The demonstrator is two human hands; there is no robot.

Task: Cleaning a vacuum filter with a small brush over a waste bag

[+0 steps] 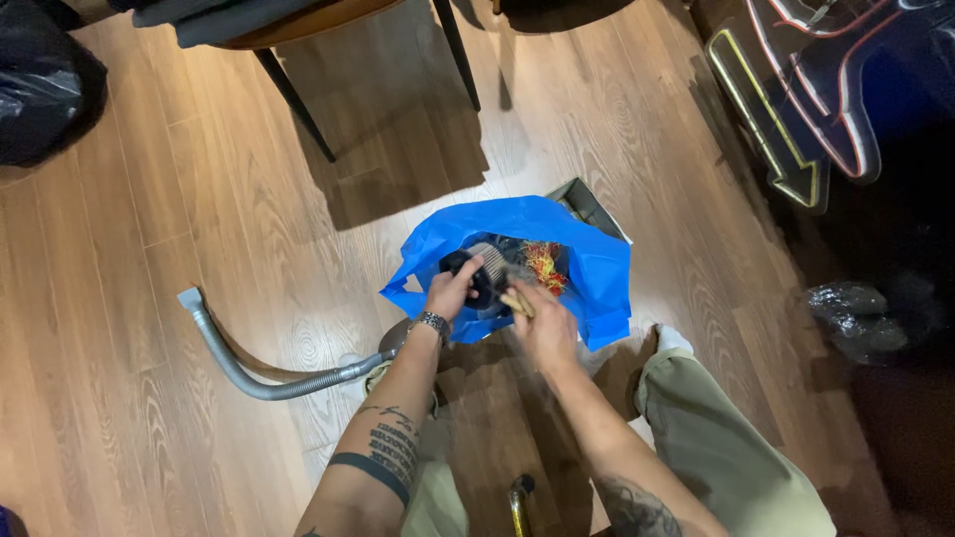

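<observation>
My left hand (453,290) grips a round black and grey pleated filter (484,270) and holds it over the mouth of a blue plastic bag (597,273) that lines a square bin. My right hand (542,323) holds a small tan brush-like tool (516,301) against the filter's lower side. Coloured scraps (542,264) lie inside the bag behind the filter. A metal watch (431,322) sits on my left wrist.
A grey ribbed vacuum hose (254,373) curves over the wooden floor at the left. Black chair legs (293,99) stand behind the bin. A black bag (40,89) lies top left, a neon arrow sign (786,149) at the right, my knees below.
</observation>
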